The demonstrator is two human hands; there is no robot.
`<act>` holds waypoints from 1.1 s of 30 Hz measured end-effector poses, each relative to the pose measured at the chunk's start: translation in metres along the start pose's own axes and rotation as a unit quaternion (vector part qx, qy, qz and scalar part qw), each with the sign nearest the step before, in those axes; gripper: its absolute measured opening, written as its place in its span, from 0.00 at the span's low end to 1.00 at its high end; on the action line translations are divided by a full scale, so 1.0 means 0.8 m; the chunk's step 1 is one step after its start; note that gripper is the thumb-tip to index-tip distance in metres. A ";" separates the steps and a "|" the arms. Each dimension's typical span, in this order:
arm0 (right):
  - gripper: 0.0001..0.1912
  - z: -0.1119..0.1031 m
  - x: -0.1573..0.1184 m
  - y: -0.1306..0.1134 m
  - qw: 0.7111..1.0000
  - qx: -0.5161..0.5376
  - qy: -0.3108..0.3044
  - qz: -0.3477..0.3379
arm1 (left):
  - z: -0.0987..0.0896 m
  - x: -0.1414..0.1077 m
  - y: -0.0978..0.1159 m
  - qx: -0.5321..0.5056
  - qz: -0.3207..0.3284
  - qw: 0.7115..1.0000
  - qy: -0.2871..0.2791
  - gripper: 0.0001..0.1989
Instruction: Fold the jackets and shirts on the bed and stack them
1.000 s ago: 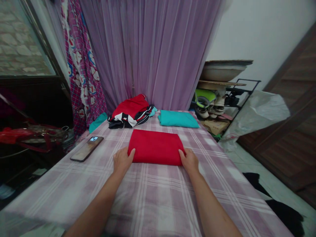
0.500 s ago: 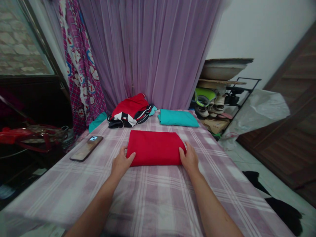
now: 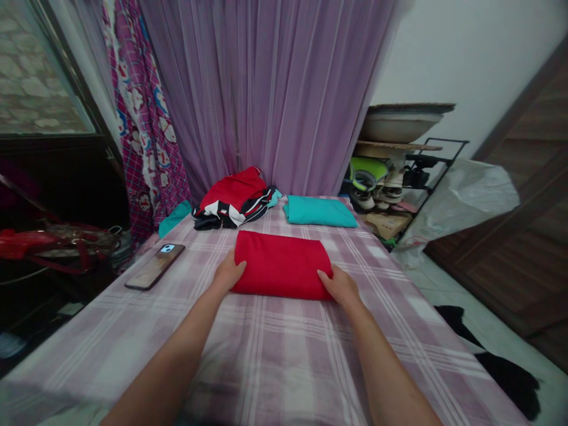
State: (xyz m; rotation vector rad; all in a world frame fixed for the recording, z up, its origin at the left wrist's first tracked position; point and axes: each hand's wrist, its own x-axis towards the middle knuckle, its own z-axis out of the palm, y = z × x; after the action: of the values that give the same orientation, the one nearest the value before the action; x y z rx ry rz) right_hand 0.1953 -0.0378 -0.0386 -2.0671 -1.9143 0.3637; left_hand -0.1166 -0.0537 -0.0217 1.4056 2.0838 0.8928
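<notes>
The red cloth, folded into a flat, wide bundle, is placed in the middle of the checked cloth, directly in front of the person. Its left end is gripped by the left hand, and its right end is gripped by the right hand. Each thumb is laid over the top face, pointing inward, while most of the other fingers are hidden at the ends. For this reason, it cannot be told how deep the grip is, nor whether the bundle is slightly lifted.

The step in hand seems to be the straightening of the finished fold, because both ends are held together and no loose sleeve is seen. For the next move, it is judged that an even hold at both ends is required, so that the layers are not opened if the bundle is raised or shifted.

Behind the red cloth, a little to the right, a folded turquoise cloth is laid flat, apart from the hands. Behind it to the left, a loose pile of clothes in red, white and dark colours is seen. A phone is left on the left side, well apart from the bundle. Farther away, the back is closed by a purple curtain, and shoes are kept on a rack at the right.
</notes>
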 end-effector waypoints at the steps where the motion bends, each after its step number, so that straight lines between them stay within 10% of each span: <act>1: 0.22 -0.001 -0.001 0.006 1.000 0.020 -0.015 -0.016 | -0.001 0.008 0.004 -0.031 -0.002 0.999 -0.008 0.30; 9: 0.36 -0.007 0.063 0.042 0.989 0.142 0.025 0.043 | -0.029 0.070 0.033 -0.127 -0.054 0.979 -0.151 0.20; 16: 0.21 -0.014 0.131 0.020 0.988 0.141 -0.058 -0.001 | -0.017 0.106 0.054 -0.128 -0.105 0.968 -0.188 0.19; 21: 0.16 -0.006 0.126 0.020 0.987 0.159 -0.027 -0.010 | -0.015 0.111 0.057 -0.128 -0.079 0.977 -0.151 0.13; 26: 0.22 0.000 0.103 0.010 0.931 0.354 0.076 -0.031 | -0.024 0.096 0.044 -0.134 0.011 0.985 -0.107 0.28; 33: 0.40 0.006 0.066 0.000 0.916 0.401 -0.001 0.007 | -0.024 0.064 0.016 -0.036 0.006 0.994 -0.101 0.29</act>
State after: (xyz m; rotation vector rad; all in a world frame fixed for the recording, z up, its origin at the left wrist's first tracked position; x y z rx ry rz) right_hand 0.1977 0.0148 -0.0420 -1.5100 -1.3890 0.9628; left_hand -0.1405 -0.0079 -0.0005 1.4103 1.8771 0.7877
